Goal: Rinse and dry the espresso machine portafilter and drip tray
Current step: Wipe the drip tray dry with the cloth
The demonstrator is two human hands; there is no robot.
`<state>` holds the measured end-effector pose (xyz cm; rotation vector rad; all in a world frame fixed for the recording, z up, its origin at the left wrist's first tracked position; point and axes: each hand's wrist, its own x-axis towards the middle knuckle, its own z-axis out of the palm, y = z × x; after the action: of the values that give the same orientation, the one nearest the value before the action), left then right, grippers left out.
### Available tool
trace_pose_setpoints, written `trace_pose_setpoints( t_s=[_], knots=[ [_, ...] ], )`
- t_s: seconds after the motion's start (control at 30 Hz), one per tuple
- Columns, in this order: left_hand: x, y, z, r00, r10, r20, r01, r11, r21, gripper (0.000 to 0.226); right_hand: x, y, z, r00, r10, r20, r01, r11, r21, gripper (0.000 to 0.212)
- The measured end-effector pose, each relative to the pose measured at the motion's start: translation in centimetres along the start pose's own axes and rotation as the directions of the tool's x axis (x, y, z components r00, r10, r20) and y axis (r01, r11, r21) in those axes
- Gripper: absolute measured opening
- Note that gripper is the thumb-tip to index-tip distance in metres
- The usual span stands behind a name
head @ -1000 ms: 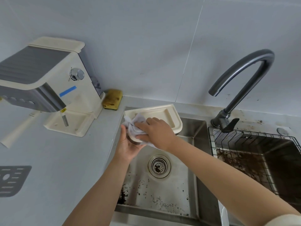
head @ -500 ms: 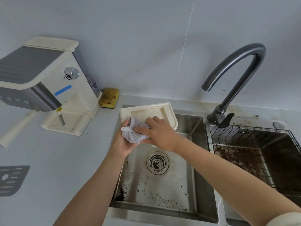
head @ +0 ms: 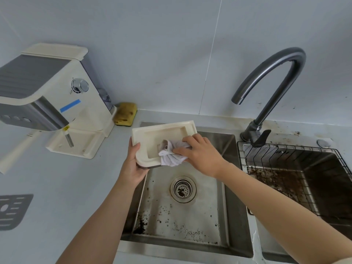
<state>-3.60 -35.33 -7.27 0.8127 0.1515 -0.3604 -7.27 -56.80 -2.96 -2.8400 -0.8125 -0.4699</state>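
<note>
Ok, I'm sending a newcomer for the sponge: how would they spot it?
Find the cream espresso machine on the counter left of the sink. At its back right corner, by the wall, lies the sponge. It is the only yellow, brown-stained block there.

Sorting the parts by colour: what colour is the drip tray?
Cream drip tray, clearest in the head view.

— What's this person wearing?
— Little to see from here. Both forearms (head: 99, 221) are bare as far as they show, and so are the left hand (head: 133, 168) and right hand (head: 200, 153). Only a pale cream sleeve (head: 342, 261) edge shows, at five o'clock, on the right arm.
— Any pattern?
— Plain, as far as I can tell.
</note>
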Motion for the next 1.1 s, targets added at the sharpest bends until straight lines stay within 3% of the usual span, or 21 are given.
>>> trace_pose_setpoints(
  t_s=[0.1,0.17,0.27,0.37,0.53,0.87,1.1],
  knots=[
    [-0.4,0.5,-0.1,1.000,-0.003,-0.020,0.003,1.000,-0.004,0.038,-1.1,1.6,-0.2,0.999,0.037,0.016,-0.037,0.999,-0.029,0.036],
    [-0.5,0.7,-0.2,1.000,-0.007,-0.024,0.007,1.000,-0.004,0.040,-1.7,2.7,-0.3,0.997,0.074,0.031,-0.074,0.997,-0.025,0.042],
    [-0.5,0.7,0.0,0.999,-0.017,-0.041,0.018,1.000,0.003,0.035,-2.0,3.2,-0.5,0.989,0.129,0.069,-0.133,0.990,0.046,0.027],
    [-0.5,0.3,0.2,0.998,-0.029,-0.048,0.028,0.999,-0.015,0.033,-1.8,3.2,-0.7,0.961,0.225,0.161,-0.252,0.952,0.174,0.036],
    [-0.5,0.2,0.1,0.998,-0.031,-0.062,0.030,1.000,-0.008,0.032,-1.7,3.2,-0.9,0.916,0.312,0.250,-0.366,0.908,0.206,0.046],
    [-0.4,-0.3,0.3,0.998,-0.057,-0.016,0.057,0.998,0.039,0.048,-0.1,3.7,-1.3,0.855,0.495,0.157,-0.519,0.811,0.270,0.041],
    [0.0,-0.6,2.1,0.990,-0.135,0.029,0.133,0.989,0.060,0.024,2.4,3.2,-2.0,0.885,0.447,0.134,-0.466,0.843,0.267,0.038]
  ],
)
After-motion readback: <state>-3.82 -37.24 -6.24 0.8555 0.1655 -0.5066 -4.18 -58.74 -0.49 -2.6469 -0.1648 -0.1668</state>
